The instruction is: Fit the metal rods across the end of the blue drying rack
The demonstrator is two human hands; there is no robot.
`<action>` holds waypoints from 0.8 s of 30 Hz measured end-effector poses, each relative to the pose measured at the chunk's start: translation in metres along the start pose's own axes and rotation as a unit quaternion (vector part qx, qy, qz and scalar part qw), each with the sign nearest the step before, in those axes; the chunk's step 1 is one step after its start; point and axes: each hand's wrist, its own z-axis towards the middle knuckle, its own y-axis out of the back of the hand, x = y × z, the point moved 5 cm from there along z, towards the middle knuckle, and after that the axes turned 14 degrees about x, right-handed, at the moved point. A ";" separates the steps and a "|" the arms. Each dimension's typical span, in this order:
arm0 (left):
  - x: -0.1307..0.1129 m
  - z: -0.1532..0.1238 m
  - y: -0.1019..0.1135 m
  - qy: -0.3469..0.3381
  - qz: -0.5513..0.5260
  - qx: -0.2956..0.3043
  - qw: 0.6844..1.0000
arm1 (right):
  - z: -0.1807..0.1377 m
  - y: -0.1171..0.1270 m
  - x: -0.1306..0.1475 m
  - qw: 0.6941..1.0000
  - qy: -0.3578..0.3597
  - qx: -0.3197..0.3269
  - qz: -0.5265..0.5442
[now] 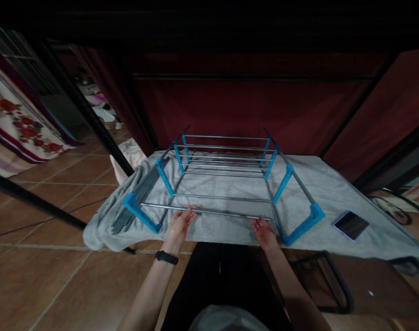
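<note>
grey clothing [226, 319] lies nearest; my left hand [181, 222] and right hand [263, 231], loosely curled, hold the metal rod [223, 213] along the front edge of the blanket [333, 184], right end short of the rightmost blue bracket [303, 228].

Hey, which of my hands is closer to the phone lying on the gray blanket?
Right: your right hand holds the rod left of the phone, with a blue bracket between them. Your left hand is farther left along it.

Rod [223, 213] I'm holding: smooth metal, slight sheen. Blue brackets [304, 227]: plastic, fairly matt. Blanket [328, 184]: soft matt cloth. Phone screen [350, 225]: glossy, glass-like. My wristband [167, 257]: matt, rubbery-looking.
</note>
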 end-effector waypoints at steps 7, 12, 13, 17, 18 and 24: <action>0.004 0.000 0.005 -0.010 0.022 0.004 1.000 | -0.003 0.013 0.006 0.999 -0.015 0.004 -0.036; 0.006 0.002 -0.001 -0.021 0.042 0.007 0.999 | -0.017 0.025 0.010 0.997 -0.060 -0.038 -0.014; 0.005 0.002 -0.004 -0.022 0.046 0.013 0.999 | -0.021 0.027 0.011 0.997 -0.067 -0.045 -0.008; 0.003 0.000 -0.014 -0.027 0.064 0.036 0.997 | -0.041 0.034 0.014 0.996 -0.073 -0.058 0.007; 0.002 0.000 -0.016 -0.029 0.067 0.039 0.997 | -0.047 0.036 0.014 0.996 -0.070 -0.060 0.009; -0.005 -0.006 -0.028 -0.032 0.074 0.070 0.994 | -0.079 0.050 0.004 0.995 -0.073 -0.062 0.023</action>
